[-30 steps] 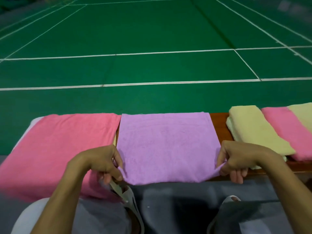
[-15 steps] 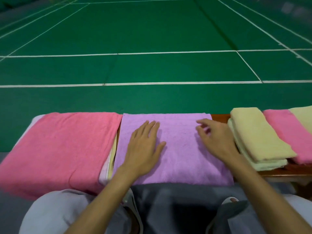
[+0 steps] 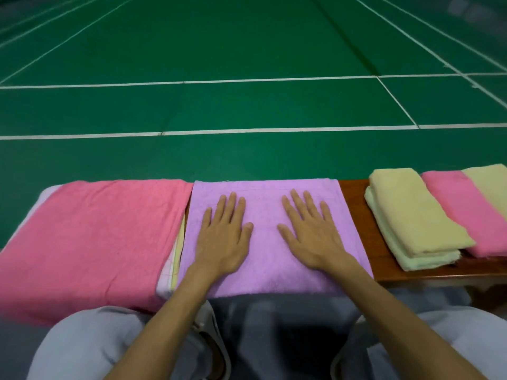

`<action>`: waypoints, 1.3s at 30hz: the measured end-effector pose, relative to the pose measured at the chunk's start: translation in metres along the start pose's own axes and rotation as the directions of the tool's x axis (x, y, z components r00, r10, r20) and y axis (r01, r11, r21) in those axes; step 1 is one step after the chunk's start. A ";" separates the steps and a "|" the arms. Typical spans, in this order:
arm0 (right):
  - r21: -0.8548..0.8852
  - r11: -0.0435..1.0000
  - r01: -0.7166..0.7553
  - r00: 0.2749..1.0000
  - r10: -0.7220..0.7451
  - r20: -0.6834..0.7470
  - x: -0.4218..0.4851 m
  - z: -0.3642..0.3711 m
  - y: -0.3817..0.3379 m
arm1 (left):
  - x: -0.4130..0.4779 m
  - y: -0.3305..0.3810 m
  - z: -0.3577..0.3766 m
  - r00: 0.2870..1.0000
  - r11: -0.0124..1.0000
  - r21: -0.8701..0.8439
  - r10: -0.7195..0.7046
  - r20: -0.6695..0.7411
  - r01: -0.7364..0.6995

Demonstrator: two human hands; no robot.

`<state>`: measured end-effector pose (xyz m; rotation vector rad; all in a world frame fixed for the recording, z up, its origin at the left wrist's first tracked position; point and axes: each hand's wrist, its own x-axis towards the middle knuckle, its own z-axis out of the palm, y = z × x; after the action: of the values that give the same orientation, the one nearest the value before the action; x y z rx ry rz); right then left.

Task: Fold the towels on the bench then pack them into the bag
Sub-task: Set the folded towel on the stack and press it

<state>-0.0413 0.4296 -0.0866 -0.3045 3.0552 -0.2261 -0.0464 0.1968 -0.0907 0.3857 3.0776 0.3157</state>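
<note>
A folded lilac towel [image 3: 263,272] lies flat on the wooden bench [image 3: 354,215] in front of me. My left hand [image 3: 223,237] rests palm down on its left half, fingers straight and spread. My right hand [image 3: 308,234] lies the same way on its right half. To the left, a large pink towel [image 3: 90,237] covers a stack with pale yellow and white edges showing. On the right sit a folded yellow towel [image 3: 411,215], a folded pink towel [image 3: 466,212] and another yellow towel [image 3: 491,185]. No bag is identifiable.
Beyond the bench stretches a green court floor [image 3: 247,64] with white lines. My knees in grey trousers [image 3: 82,344] and my shoes [image 3: 211,338] are below the bench's near edge. Bare wood shows between the lilac and yellow towels.
Both hands let go of the lilac towel's near corners, moved onto its top and now lie flat and spread. The towel's near edge lies doubled over on the bench.
</note>
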 end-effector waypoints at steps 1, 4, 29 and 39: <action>-0.018 0.998 -0.054 0.999 0.054 -0.002 -0.001 -0.002 0.013 | -0.001 -0.012 -0.003 1.000 1.000 -0.003 -0.031 -0.005 0.031; -0.046 0.983 -0.179 0.984 0.179 -0.010 -0.005 -0.010 0.046 | -0.006 -0.043 -0.009 0.995 0.995 -0.018 -0.099 -0.003 0.099; 0.275 0.847 -0.455 0.881 0.473 -0.002 -0.004 -0.053 0.062 | -0.002 -0.039 -0.054 0.892 0.858 -0.267 -0.451 0.022 0.440; 0.965 0.234 -0.119 0.974 0.218 0.067 -0.025 -0.070 0.070 | -0.010 -0.053 -0.082 0.922 0.268 -0.904 -0.290 0.255 0.334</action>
<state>-0.0357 0.5124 -0.0271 0.1553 2.2661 -2.0155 -0.0538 0.1280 -0.0216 -0.2921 2.1974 1.8736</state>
